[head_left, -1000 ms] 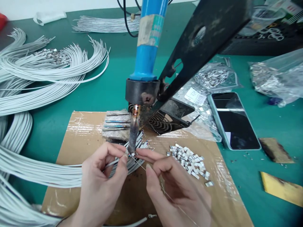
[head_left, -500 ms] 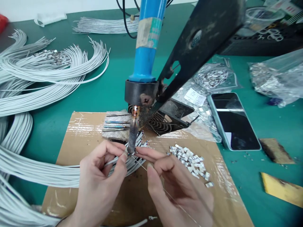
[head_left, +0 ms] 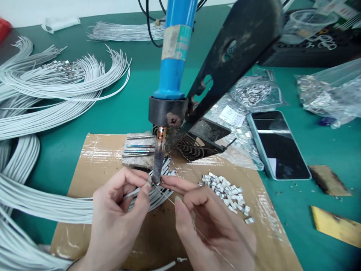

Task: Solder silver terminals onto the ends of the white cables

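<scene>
A blue-handled soldering iron [head_left: 172, 67] hangs fixed in a black stand [head_left: 225, 64], its tip [head_left: 158, 165] pointing down over a taped cardboard sheet [head_left: 93, 165]. My left hand [head_left: 118, 218] pinches the end of a white wire [head_left: 132, 194] right under the tip. My right hand [head_left: 208, 222] pinches a thin strand of solder wire [head_left: 197, 231] and holds its end against the same spot. Both hands' fingertips meet at the iron's tip.
A heap of small metal terminals [head_left: 225, 192] lies right of my hands. White wire bundles [head_left: 42, 113] curve over the left of the green table. A phone [head_left: 278, 145], bags of parts [head_left: 329, 94], a grey pad with spare tips [head_left: 138, 148] and yellow sponges [head_left: 335, 226] lie around.
</scene>
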`<state>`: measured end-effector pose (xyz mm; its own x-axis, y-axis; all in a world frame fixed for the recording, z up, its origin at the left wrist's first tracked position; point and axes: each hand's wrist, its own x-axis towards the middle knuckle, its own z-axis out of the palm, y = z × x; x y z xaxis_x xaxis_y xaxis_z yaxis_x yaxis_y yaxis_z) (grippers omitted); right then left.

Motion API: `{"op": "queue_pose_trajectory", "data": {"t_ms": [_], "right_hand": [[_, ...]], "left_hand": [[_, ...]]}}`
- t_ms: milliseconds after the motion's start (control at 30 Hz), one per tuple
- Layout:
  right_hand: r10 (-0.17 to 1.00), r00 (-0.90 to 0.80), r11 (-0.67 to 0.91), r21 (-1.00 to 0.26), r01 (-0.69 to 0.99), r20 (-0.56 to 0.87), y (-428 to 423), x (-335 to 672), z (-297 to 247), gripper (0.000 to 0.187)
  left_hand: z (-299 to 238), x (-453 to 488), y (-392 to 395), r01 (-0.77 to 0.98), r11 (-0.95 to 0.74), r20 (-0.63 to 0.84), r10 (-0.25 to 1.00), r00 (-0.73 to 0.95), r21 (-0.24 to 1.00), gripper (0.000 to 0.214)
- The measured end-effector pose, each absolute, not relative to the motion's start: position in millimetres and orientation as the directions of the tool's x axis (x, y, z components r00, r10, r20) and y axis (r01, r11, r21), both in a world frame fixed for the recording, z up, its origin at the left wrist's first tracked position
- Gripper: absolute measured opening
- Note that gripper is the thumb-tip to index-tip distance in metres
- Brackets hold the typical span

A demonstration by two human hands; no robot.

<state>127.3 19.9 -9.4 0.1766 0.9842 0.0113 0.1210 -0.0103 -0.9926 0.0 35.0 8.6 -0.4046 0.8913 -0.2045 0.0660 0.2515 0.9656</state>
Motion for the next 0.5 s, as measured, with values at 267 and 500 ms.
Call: {"op": "queue_pose_trajectory", "data": {"t_ms": [267, 500], "right_hand": [[0.982, 0.188, -0.021, -0.995, 0.097, -0.003, 19.2, 125.3, -8.7, 0.025], [0.986, 0.167, 0.0, -0.995, 0.098, 0.016, 20.4, 127.0, -11.2, 0.023]], "left_hand": [[8.6, -0.1, 35.1, 0.062, 0.242, -0.199, 0.898, -0.392, 0.968, 0.015], [7.8, -1.0, 35.3, 0.071, 0.233, -0.188, 0.902, -0.389, 0.97, 0.015]]}}
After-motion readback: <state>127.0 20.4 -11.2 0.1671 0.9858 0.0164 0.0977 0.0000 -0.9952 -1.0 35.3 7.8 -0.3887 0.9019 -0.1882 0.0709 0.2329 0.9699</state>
